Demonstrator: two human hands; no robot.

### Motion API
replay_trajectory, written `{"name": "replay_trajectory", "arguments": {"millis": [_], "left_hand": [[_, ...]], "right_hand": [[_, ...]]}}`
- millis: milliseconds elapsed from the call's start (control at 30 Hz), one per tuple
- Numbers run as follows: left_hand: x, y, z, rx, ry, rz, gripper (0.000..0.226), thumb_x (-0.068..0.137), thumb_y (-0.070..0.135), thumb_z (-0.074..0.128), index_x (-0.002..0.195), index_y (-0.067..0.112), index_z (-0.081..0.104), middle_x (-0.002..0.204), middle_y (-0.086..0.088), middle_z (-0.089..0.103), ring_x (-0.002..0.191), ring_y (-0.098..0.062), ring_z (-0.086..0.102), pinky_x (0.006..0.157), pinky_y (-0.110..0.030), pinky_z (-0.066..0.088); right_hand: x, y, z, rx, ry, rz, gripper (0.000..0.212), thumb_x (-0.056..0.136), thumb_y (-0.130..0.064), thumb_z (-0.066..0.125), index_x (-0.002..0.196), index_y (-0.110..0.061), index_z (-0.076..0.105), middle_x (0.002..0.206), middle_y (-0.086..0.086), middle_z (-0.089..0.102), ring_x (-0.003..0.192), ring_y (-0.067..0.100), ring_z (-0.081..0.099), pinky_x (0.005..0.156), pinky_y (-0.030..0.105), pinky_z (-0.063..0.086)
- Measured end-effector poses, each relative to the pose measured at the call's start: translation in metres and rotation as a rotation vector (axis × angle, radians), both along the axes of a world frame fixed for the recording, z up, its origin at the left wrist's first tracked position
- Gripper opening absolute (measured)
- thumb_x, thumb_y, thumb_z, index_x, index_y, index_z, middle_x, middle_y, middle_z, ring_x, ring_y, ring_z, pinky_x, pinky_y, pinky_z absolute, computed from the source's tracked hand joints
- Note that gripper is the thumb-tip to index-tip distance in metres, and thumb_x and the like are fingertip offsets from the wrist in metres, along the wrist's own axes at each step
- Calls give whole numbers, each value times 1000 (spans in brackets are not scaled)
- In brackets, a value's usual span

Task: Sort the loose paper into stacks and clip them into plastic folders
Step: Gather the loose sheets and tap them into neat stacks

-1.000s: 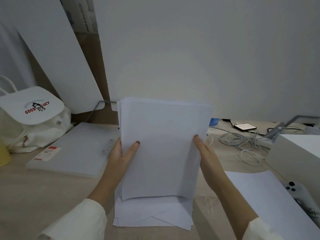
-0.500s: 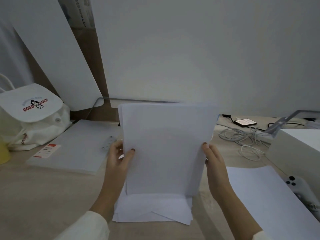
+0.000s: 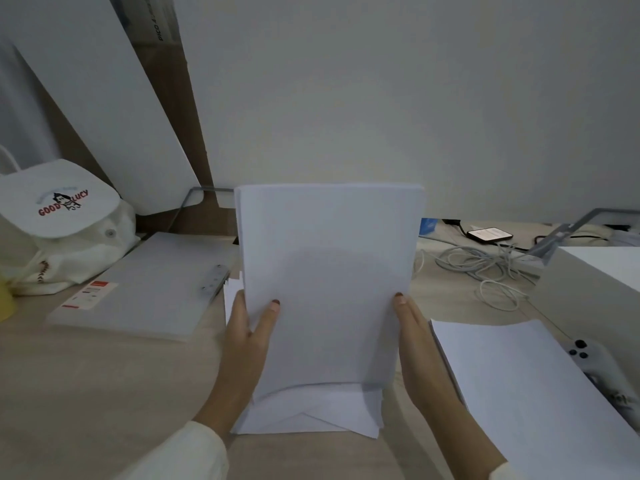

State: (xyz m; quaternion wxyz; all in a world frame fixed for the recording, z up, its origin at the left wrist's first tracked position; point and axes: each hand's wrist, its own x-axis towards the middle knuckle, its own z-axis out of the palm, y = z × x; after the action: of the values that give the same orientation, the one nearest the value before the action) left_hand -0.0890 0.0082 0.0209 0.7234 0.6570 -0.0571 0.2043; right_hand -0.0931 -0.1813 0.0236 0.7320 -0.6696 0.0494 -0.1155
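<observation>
I hold a stack of white paper [image 3: 329, 271] upright on its bottom edge in the middle of the desk. My left hand [image 3: 249, 334] grips its left edge, thumb in front. My right hand [image 3: 414, 334] presses flat against its right edge. The stack stands on a loose pile of white sheets [image 3: 308, 414] lying flat. A translucent plastic folder [image 3: 145, 292] with a metal clip along its right side lies to the left. Another flat paper stack [image 3: 530, 393] lies to the right.
A white "GOOD LUCY" bag [image 3: 59, 223] sits far left. White boards [image 3: 104, 98] lean against the back wall. Tangled cables [image 3: 491, 268] and a phone [image 3: 489, 234] lie at the back right. A white controller [image 3: 595, 362] rests near the right edge.
The sheets in the held stack have been squared up so their top edges line up. Both hands slid slightly lower along the sides, and the view shifted a little.
</observation>
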Motion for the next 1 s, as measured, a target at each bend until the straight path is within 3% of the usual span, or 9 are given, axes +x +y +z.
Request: {"name": "replay_trajectory", "arguments": {"millis": [100,267,367,467,533,700,800,900,1000], "left_hand": [[-2,-1,-1,-35,-24,59,25,91,5,51,107,24,47,102,12,59,85,11,60,70,-5,48],[-5,0,-6,62,29,10,33,93,10,48,108,40,46,106,22,56,87,22,56,74,1,44],[-6,-5,1,67,33,12,27,95,14,45,108,37,47,105,22,57,84,23,56,74,-4,46],[-9,-25,9,52,77,-18,18,97,20,41,113,27,46,101,17,57,81,12,58,61,-1,45],[-12,-46,10,41,130,-63,16,99,22,35,113,21,42,96,14,57,81,3,57,57,-3,45],[-14,-114,1,99,245,-244,12,100,23,32,99,21,44,88,5,56,79,-9,53,66,-18,44],[-13,-148,-8,149,371,-378,14,98,22,39,98,17,51,94,-4,60,81,-14,57,69,-22,44],[-12,-179,-22,218,465,-497,22,96,21,41,100,8,59,98,-10,66,85,-19,63,76,-31,51],[-11,-204,-37,257,505,-560,26,96,18,42,94,1,60,87,-14,65,78,-23,61,73,-36,51]], "right_hand": [[-2,0,0,18,-38,-10,25,98,-33,35,105,-36,58,106,-20,63,102,-4,55,82,17,41],[-6,3,-5,-72,8,24,26,99,-29,34,95,-38,57,102,-19,62,101,0,56,87,21,41],[-5,-10,3,-121,-17,-35,25,99,-28,36,98,-30,61,95,-18,65,86,-8,58,74,13,46],[-9,-35,10,-211,-25,-162,28,97,-27,42,80,-11,57,73,-5,57,62,0,51,58,21,39],[-14,-59,14,-212,8,-232,24,96,-23,45,87,-5,57,74,-1,57,65,7,51,58,23,37],[-32,-133,10,-275,177,-358,14,95,-17,44,92,-14,57,79,-3,58,67,8,50,56,23,33],[-43,-177,2,-339,266,-414,15,95,-12,44,94,-11,58,78,3,56,63,11,47,55,24,34],[-54,-214,-7,-380,359,-462,19,94,-8,44,81,-9,57,71,6,53,59,13,45,51,21,38],[-59,-244,-20,-420,467,-483,18,92,-7,45,87,5,58,77,13,54,61,22,45,53,26,33]]}}
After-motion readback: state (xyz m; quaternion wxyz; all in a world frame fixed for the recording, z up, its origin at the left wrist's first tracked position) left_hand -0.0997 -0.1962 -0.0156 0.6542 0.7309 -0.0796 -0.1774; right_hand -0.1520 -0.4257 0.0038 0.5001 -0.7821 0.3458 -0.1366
